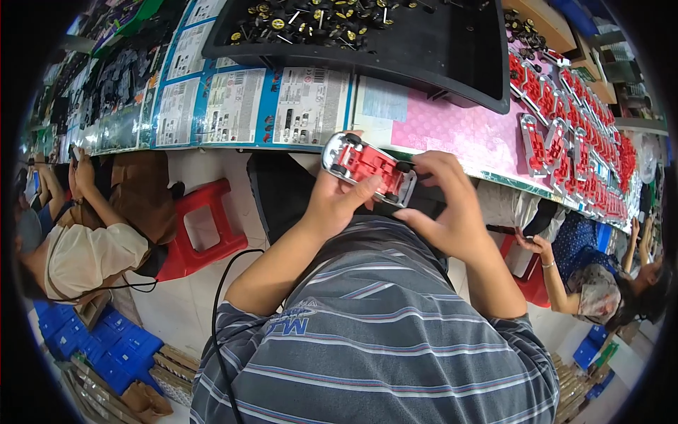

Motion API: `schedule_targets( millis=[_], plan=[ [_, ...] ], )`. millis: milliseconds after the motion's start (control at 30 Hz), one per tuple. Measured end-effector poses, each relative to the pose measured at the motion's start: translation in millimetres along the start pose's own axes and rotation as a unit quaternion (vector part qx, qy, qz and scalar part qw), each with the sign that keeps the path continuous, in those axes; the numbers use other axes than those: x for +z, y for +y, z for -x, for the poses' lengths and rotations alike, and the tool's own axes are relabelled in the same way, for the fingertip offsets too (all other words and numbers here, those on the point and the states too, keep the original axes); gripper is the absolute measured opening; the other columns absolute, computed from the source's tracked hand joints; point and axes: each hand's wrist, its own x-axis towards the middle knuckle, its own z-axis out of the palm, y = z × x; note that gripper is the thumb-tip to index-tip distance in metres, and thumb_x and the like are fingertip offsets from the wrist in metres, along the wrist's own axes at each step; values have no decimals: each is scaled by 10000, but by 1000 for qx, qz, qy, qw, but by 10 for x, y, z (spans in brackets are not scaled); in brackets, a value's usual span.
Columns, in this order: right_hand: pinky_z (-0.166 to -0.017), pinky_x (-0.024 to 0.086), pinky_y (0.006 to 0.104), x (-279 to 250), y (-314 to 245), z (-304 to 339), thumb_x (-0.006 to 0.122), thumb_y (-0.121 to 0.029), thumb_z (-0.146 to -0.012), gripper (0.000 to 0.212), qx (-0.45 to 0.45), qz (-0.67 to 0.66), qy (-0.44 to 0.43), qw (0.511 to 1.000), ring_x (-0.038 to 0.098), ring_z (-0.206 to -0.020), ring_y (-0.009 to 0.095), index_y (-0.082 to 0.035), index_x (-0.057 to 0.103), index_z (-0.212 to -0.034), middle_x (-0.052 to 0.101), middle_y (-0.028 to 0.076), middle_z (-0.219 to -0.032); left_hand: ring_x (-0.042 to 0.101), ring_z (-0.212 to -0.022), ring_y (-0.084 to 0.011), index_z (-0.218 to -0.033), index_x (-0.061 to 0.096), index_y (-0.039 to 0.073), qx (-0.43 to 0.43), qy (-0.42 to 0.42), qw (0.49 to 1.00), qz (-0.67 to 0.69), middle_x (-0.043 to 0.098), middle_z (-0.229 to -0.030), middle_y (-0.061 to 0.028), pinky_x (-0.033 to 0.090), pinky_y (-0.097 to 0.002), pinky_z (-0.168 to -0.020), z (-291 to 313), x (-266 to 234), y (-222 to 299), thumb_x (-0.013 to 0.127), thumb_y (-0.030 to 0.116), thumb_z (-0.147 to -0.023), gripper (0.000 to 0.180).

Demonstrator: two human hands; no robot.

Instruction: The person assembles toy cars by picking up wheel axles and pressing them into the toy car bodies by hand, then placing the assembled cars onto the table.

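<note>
A toy car (371, 168) is held over my lap with its red underside turned up, a silver-white body around it and black wheels showing. My left hand (332, 201) grips it from the left, with the thumb pressed on the red base and the other fingers mostly hidden beneath. At the car's right end is my right hand (446, 201), fingers curved and spread apart. Its fingertips are close to a wheel; whether they touch it I cannot tell.
A black tray (466, 60) of small wheels on axles stands on the table ahead. Rows of red-based toy cars (558, 134) lie to the right, beside pink sheeting (452, 134). People sit on both sides, with a red stool (205, 230) at left and blue bins (106, 346) behind.
</note>
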Motion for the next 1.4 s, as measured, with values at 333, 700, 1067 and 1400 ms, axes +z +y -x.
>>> schedule_targets(
  millis=[333, 700, 1067, 1400],
  plan=[
    [-1016, 447, 474, -1245, 1211, 236, 760, -151, -829, 471, 195, 422, 198, 863, 556, -1169, 418, -24, 613, -1258, 584, 221, -1264, 680, -799, -139, -1238, 556, 50, 108, 221, 966, -76, 704, -1048, -81, 520, -261, -604, -272, -1241, 1164, 554, 207, -1048, 246],
    [-1008, 458, 470, -1242, 1345, 49, 741, -135, -764, 536, 222, 424, 234, 846, 578, -1142, 404, -5, 602, -1266, 600, 224, -1212, 632, -641, -138, -1041, 640, 16, -52, 334, 908, -249, 691, -860, -92, 481, -246, -571, -473, -2705, 1892, 702, 317, -960, 318],
    [-769, 479, 270, -407, -126, 26, 908, -114, -670, 545, 115, -132, 46, 983, 567, -873, 126, -20, 629, -1128, 618, 45, -1076, 629, -879, -110, -1516, 280, 51, -11, -101, 993, -54, 564, -1364, -165, 533, -234, -679, 105, -35, 356, 758, 110, -883, 796],
    [-875, 547, 403, -1144, 949, -2415, 780, -115, -819, 378, -91, 287, 32, 953, 674, -1001, 342, -39, 681, -1176, 669, 169, -1123, 644, -746, -88, -1332, 412, 115, -116, -68, 990, 52, 665, -1119, -151, 427, -182, -475, 84, 177, 136, 670, 256, -934, 495]
  ],
)
